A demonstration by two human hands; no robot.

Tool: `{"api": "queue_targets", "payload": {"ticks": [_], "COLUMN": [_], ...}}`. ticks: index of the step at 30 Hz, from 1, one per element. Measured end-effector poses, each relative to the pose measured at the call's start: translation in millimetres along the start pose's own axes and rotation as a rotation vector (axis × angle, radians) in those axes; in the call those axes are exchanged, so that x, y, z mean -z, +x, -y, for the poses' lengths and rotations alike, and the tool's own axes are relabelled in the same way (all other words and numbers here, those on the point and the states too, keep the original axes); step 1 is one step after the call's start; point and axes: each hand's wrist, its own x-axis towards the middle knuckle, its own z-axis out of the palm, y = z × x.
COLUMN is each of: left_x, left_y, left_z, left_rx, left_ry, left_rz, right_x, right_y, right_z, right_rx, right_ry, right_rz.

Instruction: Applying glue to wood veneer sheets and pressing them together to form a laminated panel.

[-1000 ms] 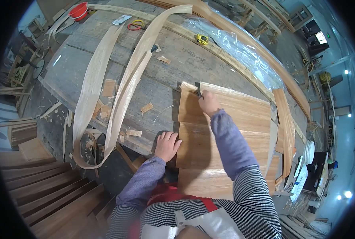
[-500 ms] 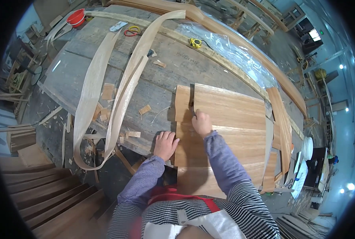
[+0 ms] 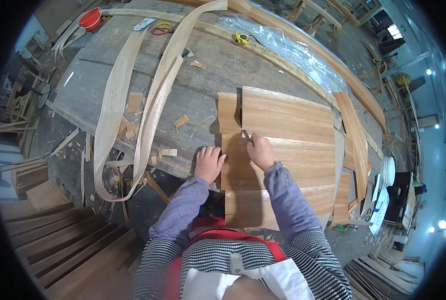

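Observation:
A sheet of brown wood veneer point(image 3: 293, 122), made of several joined strips, lies on the worktable. In my right hand point(image 3: 261, 151) is a slim dark knife point(image 3: 246, 134), its tip down at a seam on the veneer's left part. A gap runs from the far edge down to about that tip, parting a narrow veneer strip point(image 3: 228, 112) on the left from the wider sheet. My left hand point(image 3: 209, 164) lies fingers forward at the narrow strip's left edge, holding nothing. Most of the knife's handle is hidden in my right fist.
Long pale veneer bands point(image 3: 114, 107) curve over the table's left side. Beyond lie scissors point(image 3: 161, 28), a yellow tape measure point(image 3: 242, 38) and clear plastic film point(image 3: 283, 55). A red bucket point(image 3: 90, 19) stands far left. Loose strips point(image 3: 353, 145) lie right; scraps point(image 3: 181, 121) litter the table point(image 3: 203, 95).
My right hand has drawn the knife toward me along the veneer, and the gap behind it is longer. My left hand stays by the left edge. The whole view has shifted slightly.

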Motion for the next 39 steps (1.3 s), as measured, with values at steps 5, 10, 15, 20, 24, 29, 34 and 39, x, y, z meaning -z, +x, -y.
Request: {"api": "queue_targets", "payload": {"ticks": [5, 10, 15, 20, 24, 29, 34, 39], "left_x": [1.2, -1.3, -4.6, -3.7, -4.3, -7.9, -3.7, 60.3], "left_y": [-3.3, -4.9, -1.7, -5.8, -4.0, -5.1, -8.0, -36.2], "left_z": [-2.4, 1.1, 0.1, 3.7, -2.3, 9.9, -0.2, -33.2], "left_rx": [-0.028, -0.026, -0.029, -0.025, -0.016, -0.035, -0.005, -0.081], "left_ry": [0.036, 0.025, 0.03, 0.015, 0.002, -0.04, -0.223, -0.295], "left_rz": [-0.025, -0.017, -0.017, -0.051, 0.002, -0.063, -0.091, 0.045], "right_x": [-6.7, 0.8, -19.1, -1.1, -13.5, -5.5, -13.4, 9.8], "right_y": [-8.6, -28.6, -42.0, -75.7, -107.4, -123.6, -154.0, -193.0], "right_z": [16.1, 9.7, 17.8, 20.4, 16.9, 29.6, 35.4, 40.9], "right_rx": [-0.096, -0.102, -0.117, -0.085, -0.078, -0.076, -0.09, -0.092], "right_ry": [0.01, 0.019, -0.048, 0.035, 0.129, 0.076, 0.039, 0.104], "right_rz": [-0.013, 0.076, 0.034, 0.073, -0.016, 0.0, -0.004, 0.019]}}
